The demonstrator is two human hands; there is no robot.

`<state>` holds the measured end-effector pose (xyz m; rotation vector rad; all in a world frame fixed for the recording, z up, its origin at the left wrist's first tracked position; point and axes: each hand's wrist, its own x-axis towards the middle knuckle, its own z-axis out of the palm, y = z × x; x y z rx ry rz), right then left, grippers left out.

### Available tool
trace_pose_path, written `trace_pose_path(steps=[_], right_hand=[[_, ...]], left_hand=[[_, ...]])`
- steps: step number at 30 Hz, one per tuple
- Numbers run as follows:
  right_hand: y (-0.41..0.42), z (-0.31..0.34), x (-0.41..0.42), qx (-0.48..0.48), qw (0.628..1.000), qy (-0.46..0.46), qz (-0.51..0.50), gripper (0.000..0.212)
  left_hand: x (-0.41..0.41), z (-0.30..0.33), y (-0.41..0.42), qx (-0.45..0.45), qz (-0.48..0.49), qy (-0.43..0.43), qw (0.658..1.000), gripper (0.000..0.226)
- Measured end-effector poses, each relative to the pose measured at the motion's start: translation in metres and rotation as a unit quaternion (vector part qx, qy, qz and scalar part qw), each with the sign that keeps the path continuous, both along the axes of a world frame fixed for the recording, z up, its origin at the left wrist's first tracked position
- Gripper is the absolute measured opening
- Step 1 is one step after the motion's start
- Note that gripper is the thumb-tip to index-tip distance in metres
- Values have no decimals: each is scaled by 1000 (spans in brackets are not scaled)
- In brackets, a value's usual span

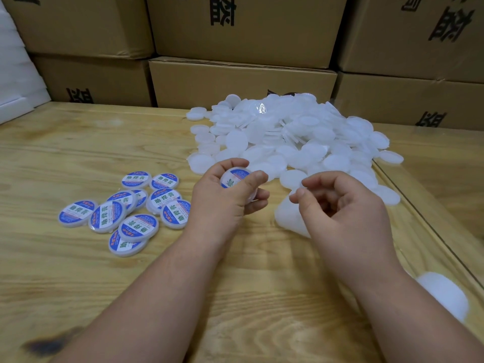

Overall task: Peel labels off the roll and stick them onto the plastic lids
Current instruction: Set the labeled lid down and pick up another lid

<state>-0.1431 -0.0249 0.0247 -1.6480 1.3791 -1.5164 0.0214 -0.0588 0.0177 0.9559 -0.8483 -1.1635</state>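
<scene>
My left hand grips a white round lid that carries a blue, white and red label, thumb pressed across its top edge. My right hand hovers just to the right of it, fingers curled and apart, nothing visible between them. A big heap of bare white lids lies beyond both hands. Several labelled lids lie clustered on the wooden table at the left. The label roll is not visible.
The wooden table has a raised strip along its right side. A white lid lies by my right forearm, another under my right hand. Stacked cardboard boxes wall off the back; white foam stands far left.
</scene>
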Motion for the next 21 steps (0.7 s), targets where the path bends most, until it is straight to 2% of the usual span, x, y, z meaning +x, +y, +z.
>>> trace_pose_path(steps=[3,7,10,12,15,17,19,21], right_hand=[[1,2,-2,-10,1000,22,-16,10],[1,2,-5,-12,997,58,-41,9],[-1,3,-8,6,992,121,-47,10],[-2,1,-11,30,983,175,-39,16],[0,-1,-14,68,969,237,-22,29],[0,-3,-16,93,960,262,-15,39],[-1,-5,-16,122,951,284,-7,46],[-2,-7,-18,137,944,299,2,44]], left_hand=[[4,5,-1,3,37,-32,999,15],[21,6,-3,-3,112,-72,991,31],[42,2,-6,-29,213,-240,947,34],[55,1,-7,-26,252,-328,910,24],[72,0,-9,-12,275,-371,887,6],[77,-3,-11,1,279,-396,875,13],[79,-3,-11,21,273,-430,860,9],[79,-5,-12,40,273,-488,828,8]])
